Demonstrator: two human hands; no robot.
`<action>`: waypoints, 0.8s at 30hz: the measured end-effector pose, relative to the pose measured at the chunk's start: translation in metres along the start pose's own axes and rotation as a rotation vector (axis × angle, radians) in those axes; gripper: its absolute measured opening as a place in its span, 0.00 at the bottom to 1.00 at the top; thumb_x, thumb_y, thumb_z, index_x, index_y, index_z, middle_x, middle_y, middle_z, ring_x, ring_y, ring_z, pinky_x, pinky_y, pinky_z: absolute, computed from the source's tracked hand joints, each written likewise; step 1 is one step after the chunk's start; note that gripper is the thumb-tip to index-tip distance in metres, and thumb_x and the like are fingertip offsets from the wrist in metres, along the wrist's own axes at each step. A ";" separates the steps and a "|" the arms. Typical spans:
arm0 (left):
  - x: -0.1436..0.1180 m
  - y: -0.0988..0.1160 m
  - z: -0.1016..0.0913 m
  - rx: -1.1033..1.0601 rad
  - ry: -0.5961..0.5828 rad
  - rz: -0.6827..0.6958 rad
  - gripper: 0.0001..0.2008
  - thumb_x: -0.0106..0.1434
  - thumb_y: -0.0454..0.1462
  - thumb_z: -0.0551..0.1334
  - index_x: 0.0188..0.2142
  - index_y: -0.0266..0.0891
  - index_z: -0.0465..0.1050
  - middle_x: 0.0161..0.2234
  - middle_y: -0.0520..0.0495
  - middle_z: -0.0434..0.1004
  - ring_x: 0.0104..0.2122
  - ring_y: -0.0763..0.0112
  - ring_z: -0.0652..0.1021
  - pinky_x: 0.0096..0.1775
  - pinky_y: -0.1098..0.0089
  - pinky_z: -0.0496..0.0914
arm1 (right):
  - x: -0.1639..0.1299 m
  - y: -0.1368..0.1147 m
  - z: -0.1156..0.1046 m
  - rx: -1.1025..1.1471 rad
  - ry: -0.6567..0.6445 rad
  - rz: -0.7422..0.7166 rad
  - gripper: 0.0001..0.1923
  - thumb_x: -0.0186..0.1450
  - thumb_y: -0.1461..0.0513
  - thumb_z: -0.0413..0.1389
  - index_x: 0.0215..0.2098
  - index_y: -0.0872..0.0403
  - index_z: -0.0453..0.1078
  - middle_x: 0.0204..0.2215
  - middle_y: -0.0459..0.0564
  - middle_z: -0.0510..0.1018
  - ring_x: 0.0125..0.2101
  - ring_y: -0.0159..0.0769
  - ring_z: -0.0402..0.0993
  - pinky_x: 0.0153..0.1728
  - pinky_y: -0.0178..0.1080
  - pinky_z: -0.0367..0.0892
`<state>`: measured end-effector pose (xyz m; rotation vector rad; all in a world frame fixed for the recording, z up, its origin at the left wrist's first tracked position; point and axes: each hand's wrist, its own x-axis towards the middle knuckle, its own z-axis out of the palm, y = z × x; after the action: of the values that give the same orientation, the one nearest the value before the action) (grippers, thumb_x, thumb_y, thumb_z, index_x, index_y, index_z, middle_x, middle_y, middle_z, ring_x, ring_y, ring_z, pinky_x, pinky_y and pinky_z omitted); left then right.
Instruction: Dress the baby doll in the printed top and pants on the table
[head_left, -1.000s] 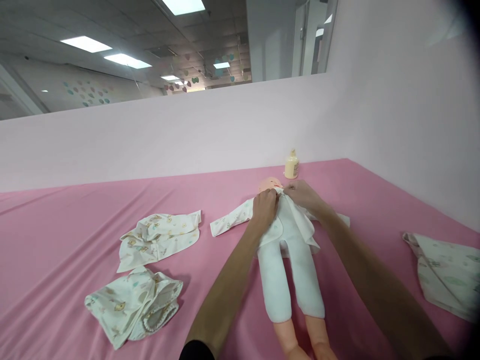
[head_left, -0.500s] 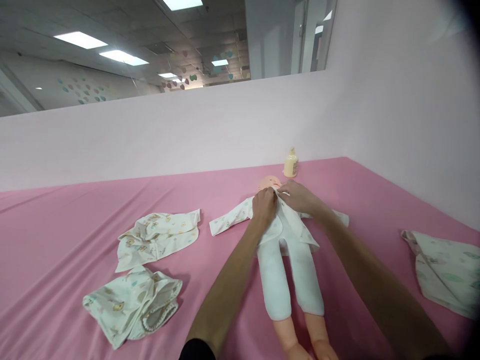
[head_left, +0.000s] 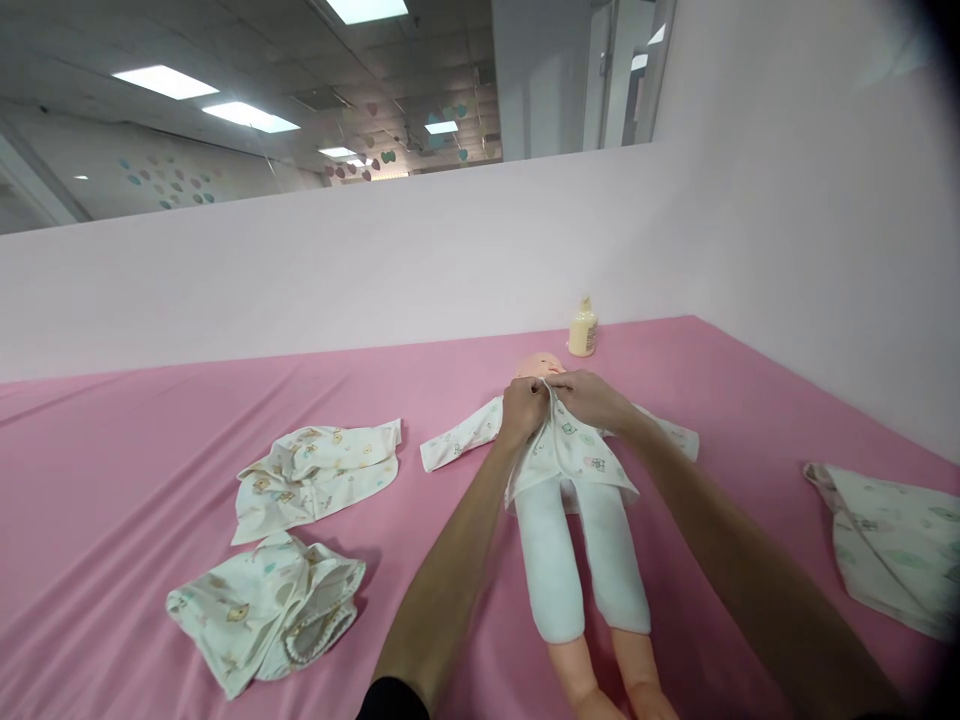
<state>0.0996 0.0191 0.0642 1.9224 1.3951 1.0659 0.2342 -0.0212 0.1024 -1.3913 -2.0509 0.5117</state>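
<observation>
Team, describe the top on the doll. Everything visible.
White long-sleeved top, soft thin fabric by its look, with small scattered prints, some green, some pinkish. It is on the doll, which lies face up on the pink sheet. The sleeves spread out to either side; the front is drawn across the chest, creased below the neckline, its hem flaring over the upper legs. The left hand and right hand pinch it at the neckline, hiding any fastening there.
</observation>
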 end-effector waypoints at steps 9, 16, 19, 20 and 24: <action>0.000 -0.002 -0.005 -0.324 -0.092 -0.128 0.11 0.54 0.30 0.53 0.18 0.39 0.54 0.17 0.56 0.52 0.20 0.79 0.55 0.25 0.73 0.50 | 0.000 -0.007 0.006 0.066 -0.005 0.016 0.15 0.61 0.70 0.45 0.33 0.55 0.73 0.37 0.51 0.78 0.39 0.38 0.70 0.42 0.36 0.62; 0.009 -0.008 -0.016 -0.636 -0.226 -0.265 0.06 0.54 0.32 0.57 0.21 0.36 0.63 0.22 0.51 0.64 0.22 0.78 0.64 0.27 0.73 0.58 | 0.002 -0.001 0.009 0.152 -0.009 0.006 0.17 0.62 0.69 0.44 0.37 0.55 0.75 0.40 0.52 0.79 0.45 0.40 0.71 0.48 0.38 0.63; 0.010 -0.008 -0.016 -0.709 -0.220 -0.305 0.06 0.55 0.34 0.59 0.23 0.35 0.66 0.23 0.50 0.66 0.22 0.78 0.66 0.28 0.73 0.58 | 0.002 -0.001 0.009 0.214 -0.016 0.046 0.17 0.63 0.67 0.44 0.40 0.55 0.74 0.42 0.52 0.79 0.45 0.40 0.72 0.47 0.38 0.65; 0.010 -0.008 -0.015 -0.723 -0.215 -0.313 0.06 0.55 0.34 0.59 0.24 0.35 0.66 0.23 0.51 0.66 0.22 0.78 0.66 0.27 0.73 0.58 | 0.001 -0.001 0.009 0.242 -0.015 0.065 0.17 0.64 0.66 0.44 0.42 0.55 0.74 0.44 0.52 0.79 0.45 0.41 0.73 0.46 0.39 0.66; 0.009 -0.009 -0.013 -0.743 -0.202 -0.317 0.06 0.55 0.34 0.60 0.24 0.34 0.68 0.23 0.51 0.65 0.21 0.79 0.65 0.28 0.73 0.58 | 0.001 0.002 0.010 0.280 0.040 0.188 0.23 0.65 0.63 0.48 0.58 0.54 0.64 0.55 0.55 0.73 0.50 0.43 0.72 0.46 0.40 0.67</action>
<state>0.0853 0.0303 0.0673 1.1865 0.9544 1.0071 0.2286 -0.0193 0.0943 -1.4155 -1.7469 0.8109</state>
